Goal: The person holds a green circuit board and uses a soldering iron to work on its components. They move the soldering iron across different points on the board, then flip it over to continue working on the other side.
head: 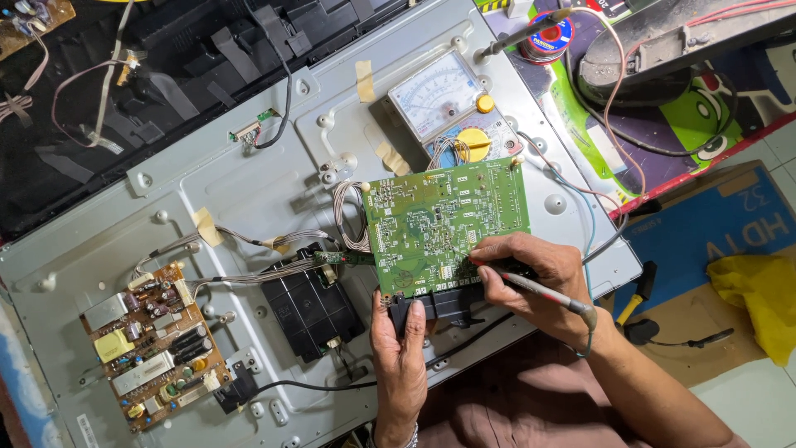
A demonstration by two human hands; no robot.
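the green circuit board (444, 224) lies near the right edge of the grey metal back panel (249, 191), wires attached. the left hand (400, 348) pinches a black probe at the board's lower edge; the right hand (531, 278) grips the red probe (543, 290) on its components. probing appears under way, with the analog meter (444, 104) beside it.

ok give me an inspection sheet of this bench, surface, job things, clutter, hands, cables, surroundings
surface: grey metal TV back panel, taped in spots
job's things: green main board; red test probe on its lower edge; black probe at the bottom edge
clutter: analog multimeter, solder spool, brown power supply board, black speaker box
hands: right hand holds the red probe; left hand grips the black probe
cables: grey ribbon wires at the board's left edge; black cable across the panel
surroundings: blue cardboard box, yellow cloth, yellow-handled tool
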